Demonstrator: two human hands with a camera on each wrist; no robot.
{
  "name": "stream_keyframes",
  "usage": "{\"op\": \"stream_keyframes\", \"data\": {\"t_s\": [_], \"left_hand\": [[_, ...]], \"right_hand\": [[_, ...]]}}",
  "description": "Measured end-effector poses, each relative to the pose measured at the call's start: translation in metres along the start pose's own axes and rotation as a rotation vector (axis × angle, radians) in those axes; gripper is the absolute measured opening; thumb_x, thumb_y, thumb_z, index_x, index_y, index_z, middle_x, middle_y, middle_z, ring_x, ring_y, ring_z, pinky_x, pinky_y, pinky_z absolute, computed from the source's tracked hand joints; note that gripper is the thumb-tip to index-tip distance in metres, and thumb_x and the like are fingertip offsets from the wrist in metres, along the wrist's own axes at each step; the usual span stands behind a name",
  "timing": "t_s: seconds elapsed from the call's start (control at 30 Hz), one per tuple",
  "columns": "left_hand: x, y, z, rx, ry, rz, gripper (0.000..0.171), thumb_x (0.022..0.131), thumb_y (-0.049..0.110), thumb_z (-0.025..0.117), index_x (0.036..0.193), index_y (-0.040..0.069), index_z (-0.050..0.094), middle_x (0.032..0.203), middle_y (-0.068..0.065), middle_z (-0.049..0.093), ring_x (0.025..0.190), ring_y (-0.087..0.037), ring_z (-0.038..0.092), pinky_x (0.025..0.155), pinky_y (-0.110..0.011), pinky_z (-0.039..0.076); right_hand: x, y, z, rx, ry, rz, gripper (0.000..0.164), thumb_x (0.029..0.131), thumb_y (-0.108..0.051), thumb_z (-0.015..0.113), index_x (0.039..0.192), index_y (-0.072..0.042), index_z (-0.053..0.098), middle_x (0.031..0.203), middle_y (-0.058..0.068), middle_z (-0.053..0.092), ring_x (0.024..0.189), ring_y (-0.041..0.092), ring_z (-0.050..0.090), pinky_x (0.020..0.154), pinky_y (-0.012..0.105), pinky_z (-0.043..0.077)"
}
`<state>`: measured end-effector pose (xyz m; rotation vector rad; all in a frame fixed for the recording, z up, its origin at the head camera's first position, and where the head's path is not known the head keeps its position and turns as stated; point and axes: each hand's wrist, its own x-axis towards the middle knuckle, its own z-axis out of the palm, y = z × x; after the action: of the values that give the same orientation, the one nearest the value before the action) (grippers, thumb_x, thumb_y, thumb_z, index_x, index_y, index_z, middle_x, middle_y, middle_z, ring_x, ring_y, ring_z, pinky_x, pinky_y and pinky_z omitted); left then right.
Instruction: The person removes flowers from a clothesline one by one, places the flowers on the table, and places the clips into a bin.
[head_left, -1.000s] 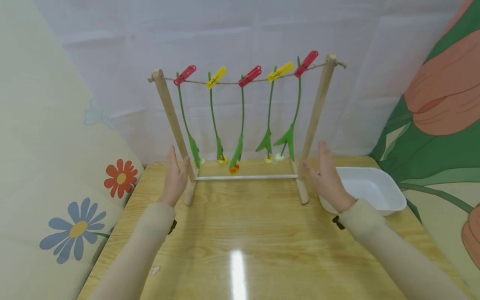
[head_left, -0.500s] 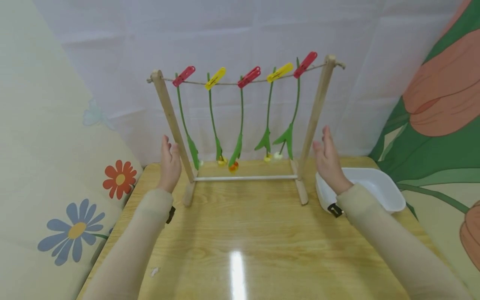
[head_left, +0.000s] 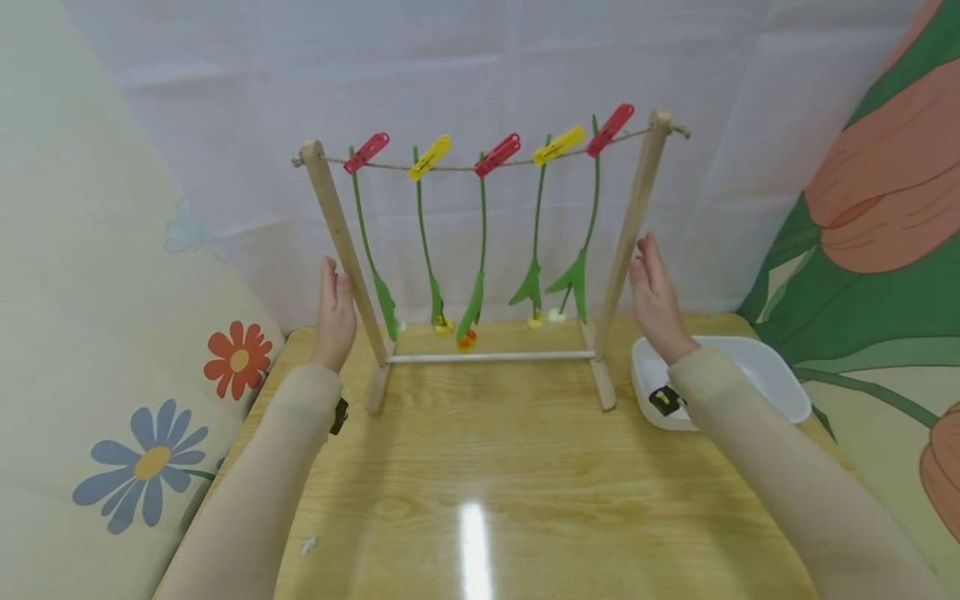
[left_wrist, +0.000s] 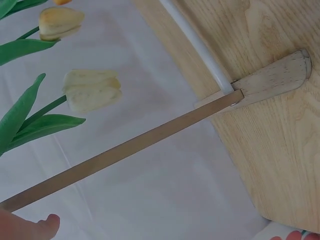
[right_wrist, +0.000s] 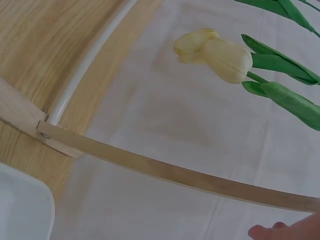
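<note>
Left hand, right hand raised, fingers straight, palms inward (one at each side of wooden frame).

From here I see red clothespins, yellow clothespins, green leaves, cream tulips and a pale tan, wood-grained table.

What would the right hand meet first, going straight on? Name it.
Probably the right wooden post, which the line of the right hand crosses in the head view. Depth is unclear; it might pass to the white backdrop.
</note>
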<state>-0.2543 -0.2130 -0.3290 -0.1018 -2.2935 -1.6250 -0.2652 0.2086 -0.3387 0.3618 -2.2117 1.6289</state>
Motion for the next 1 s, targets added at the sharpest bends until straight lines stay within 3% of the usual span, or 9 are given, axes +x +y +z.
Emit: {"op": "stream_keyframes", "data": {"t_s": [0.17,0.23,0.37,0.5,0.63,0.7,0.8,0.93,1.0], "left_hand": [[-0.005,0.023,0.000,-0.036,-0.019,-0.013,0.057,0.108,0.025,0.019,0.153,0.001,-0.006,0.161,-0.015,0.000,0.147,-0.026,0.000,0.118,-0.031,0.000],[-0.003,0.025,0.000,-0.047,-0.025,-0.013,0.056,0.108,0.025,0.018,0.153,0.001,-0.006,0.161,-0.015,0.002,0.147,-0.026,0.002,0.118,-0.030,0.001],[0.008,0.013,0.000,-0.068,-0.025,-0.020,0.057,0.108,0.030,0.016,0.154,0.005,-0.006,0.162,-0.014,0.003,0.147,-0.024,0.003,0.118,-0.030,0.002],[0.021,-0.003,0.001,-0.050,-0.027,-0.028,0.059,0.107,0.037,0.017,0.156,0.011,-0.004,0.162,-0.007,0.005,0.147,-0.021,0.005,0.119,-0.031,0.005],[0.019,0.007,0.003,-0.078,-0.046,0.002,0.056,0.107,0.034,0.016,0.156,0.013,-0.002,0.162,-0.009,0.005,0.147,-0.026,0.007,0.119,-0.038,0.007],[0.015,0.017,0.003,-0.087,-0.056,0.006,0.055,0.108,0.032,0.016,0.157,0.014,-0.002,0.162,-0.010,0.006,0.147,-0.028,0.008,0.119,-0.040,0.008],[0.012,0.027,0.004,-0.077,-0.064,-0.004,0.055,0.108,0.032,0.014,0.156,0.012,-0.003,0.162,-0.011,0.004,0.147,-0.029,0.007,0.119,-0.040,0.006],[0.025,0.008,0.006,-0.075,-0.044,-0.012,0.057,0.106,0.041,0.014,0.157,0.018,0.001,0.160,-0.013,0.017,0.146,-0.030,0.016,0.118,-0.045,0.014],[0.032,-0.004,0.006,-0.071,-0.030,-0.018,0.059,0.105,0.045,0.014,0.157,0.019,0.005,0.157,-0.013,0.026,0.143,-0.030,0.024,0.117,-0.046,0.020]], "right_hand": [[0.010,0.004,0.000,0.004,0.021,0.014,0.055,0.107,-0.016,0.031,0.153,0.001,0.006,0.158,0.021,0.016,0.145,0.031,0.017,0.119,0.032,0.013],[0.014,0.005,-0.001,-0.011,0.031,0.027,0.055,0.107,-0.016,0.030,0.153,0.001,0.006,0.157,0.022,0.017,0.144,0.033,0.018,0.119,0.033,0.013],[0.024,0.005,-0.002,-0.016,0.053,0.044,0.053,0.108,-0.018,0.028,0.154,0.000,0.009,0.156,0.025,0.021,0.142,0.036,0.023,0.118,0.038,0.017],[0.032,0.004,-0.001,0.046,0.058,0.068,0.053,0.108,-0.025,0.025,0.155,-0.004,0.010,0.156,0.020,0.023,0.140,0.035,0.028,0.115,0.046,0.026],[0.038,0.004,0.000,0.114,0.062,0.086,0.054,0.108,-0.031,0.023,0.156,-0.010,0.013,0.155,0.019,0.027,0.138,0.032,0.033,0.114,0.045,0.030],[0.041,0.005,0.001,0.145,0.072,0.088,0.053,0.107,-0.033,0.023,0.156,-0.012,0.017,0.150,0.019,0.035,0.135,0.030,0.037,0.112,0.044,0.032],[0.043,0.006,0.004,0.177,0.092,0.085,0.053,0.107,-0.035,0.022,0.154,-0.011,0.025,0.133,0.009,0.052,0.126,0.023,0.046,0.105,0.036,0.038],[0.046,0.008,0.009,0.226,0.118,0.061,0.047,0.106,-0.035,0.024,0.138,-0.008,0.046,0.105,-0.010,0.059,0.109,0.013,0.052,0.090,0.028,0.039],[0.047,0.010,0.011,0.243,0.126,0.040,0.042,0.107,-0.034,0.024,0.127,-0.008,0.051,0.097,-0.011,0.060,0.104,0.011,0.053,0.090,0.029,0.038]]}}
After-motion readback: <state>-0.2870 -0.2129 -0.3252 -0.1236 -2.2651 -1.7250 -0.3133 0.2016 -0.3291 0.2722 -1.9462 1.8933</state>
